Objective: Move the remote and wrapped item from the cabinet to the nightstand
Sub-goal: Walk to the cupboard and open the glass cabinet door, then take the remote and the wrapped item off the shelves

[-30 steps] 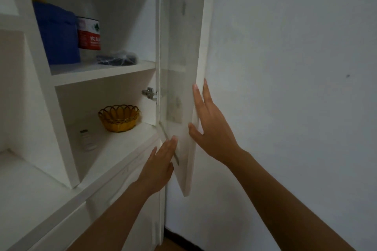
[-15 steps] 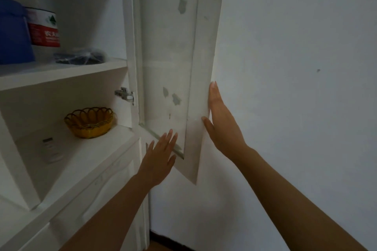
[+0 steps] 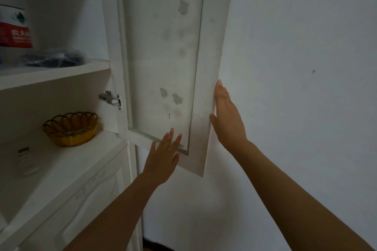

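The white wooden cabinet door with a cloudy glass pane (image 3: 163,57) is swung wide so the shelves can be reached. The right hand (image 3: 226,120) lies flat on its outer edge; the left hand (image 3: 163,159) is open near the glass, holding nothing. The small white plastic remote (image 3: 25,159) lies on the lower shelf (image 3: 81,161) by a golden woven basket (image 3: 70,128). The dark crinkly wrapped item (image 3: 55,59) sits above.

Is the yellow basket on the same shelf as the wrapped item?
No, the yellow basket stands on the lower shelf, while the wrapped item lies on the shelf above.
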`<state>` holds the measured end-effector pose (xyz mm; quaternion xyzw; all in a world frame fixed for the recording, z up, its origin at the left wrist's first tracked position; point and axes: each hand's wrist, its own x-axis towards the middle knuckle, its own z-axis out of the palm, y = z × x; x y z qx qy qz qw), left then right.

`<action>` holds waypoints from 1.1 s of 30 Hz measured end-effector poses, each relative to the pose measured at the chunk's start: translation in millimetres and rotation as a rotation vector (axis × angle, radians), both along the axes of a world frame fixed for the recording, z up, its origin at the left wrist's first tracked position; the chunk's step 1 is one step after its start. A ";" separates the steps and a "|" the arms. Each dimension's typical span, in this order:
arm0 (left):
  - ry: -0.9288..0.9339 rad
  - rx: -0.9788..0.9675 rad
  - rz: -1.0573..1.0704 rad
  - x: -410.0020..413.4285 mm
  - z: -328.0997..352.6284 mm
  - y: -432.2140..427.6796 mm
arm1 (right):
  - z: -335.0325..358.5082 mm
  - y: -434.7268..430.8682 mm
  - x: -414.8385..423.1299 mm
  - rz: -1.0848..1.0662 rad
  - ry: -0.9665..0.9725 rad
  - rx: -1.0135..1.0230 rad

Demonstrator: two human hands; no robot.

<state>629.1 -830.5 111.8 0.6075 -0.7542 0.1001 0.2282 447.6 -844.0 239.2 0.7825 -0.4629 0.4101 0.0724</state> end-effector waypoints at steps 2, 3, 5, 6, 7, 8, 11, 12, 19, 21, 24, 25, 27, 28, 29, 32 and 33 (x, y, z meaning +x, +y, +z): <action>-0.014 0.014 0.010 -0.8 1.3 -5.5 | 0.3 -7.8 -3.3 -0.012 0.007 0.000; -0.017 0.025 0.011 -1.6 3.0 -7.6 | 0.6 -11.0 -4.9 -0.016 0.015 -0.001; -0.030 0.034 0.010 -3.4 6.5 -12.5 | 1.5 -16.5 -8.0 -0.025 0.029 -0.003; -0.036 0.057 0.013 -4.1 8.4 -14.9 | 1.7 -19.3 -9.3 -0.029 0.029 -0.003; -0.039 0.071 0.018 -4.9 11.2 -16.2 | 1.9 -21.5 -10.2 -0.035 0.027 -0.006; -0.044 0.071 0.023 -6.3 15.0 -16.9 | 1.5 -23.8 -10.8 -0.043 0.028 -0.014; -0.090 0.083 0.035 -8.2 22.7 -18.0 | -0.1 -28.3 -10.5 -0.065 0.041 -0.055; -0.099 0.089 0.042 -7.2 23.5 -17.8 | -0.9 -28.6 -10.1 -0.072 0.062 -0.079; -0.068 0.103 0.141 31.1 19.1 6.9 | -11.9 -34.0 1.4 -0.113 0.235 -0.265; -0.051 0.105 0.198 44.9 20.1 19.3 | -15.2 -37.0 6.7 -0.114 0.235 -0.305; -0.025 0.095 0.268 63.8 22.4 38.4 | -19.6 -39.8 11.0 -0.102 0.253 -0.326; -0.011 0.084 0.286 69.4 23.1 44.2 | -20.5 -39.0 13.8 -0.081 0.252 -0.329; 0.003 0.063 0.329 78.3 24.6 55.3 | -21.2 -35.1 24.2 -0.008 0.232 -0.327; 0.001 0.054 0.357 82.2 25.1 60.6 | -21.6 -32.7 31.7 0.037 0.220 -0.317; 0.007 0.046 0.386 86.1 25.4 65.7 | -22.2 -30.3 40.1 0.084 0.207 -0.304; 0.033 -0.002 0.464 98.1 29.1 83.9 | -26.7 -22.8 63.9 0.268 0.180 -0.240; 0.034 -0.029 0.489 101.9 31.0 91.7 | -28.9 -20.2 70.5 0.340 0.158 -0.204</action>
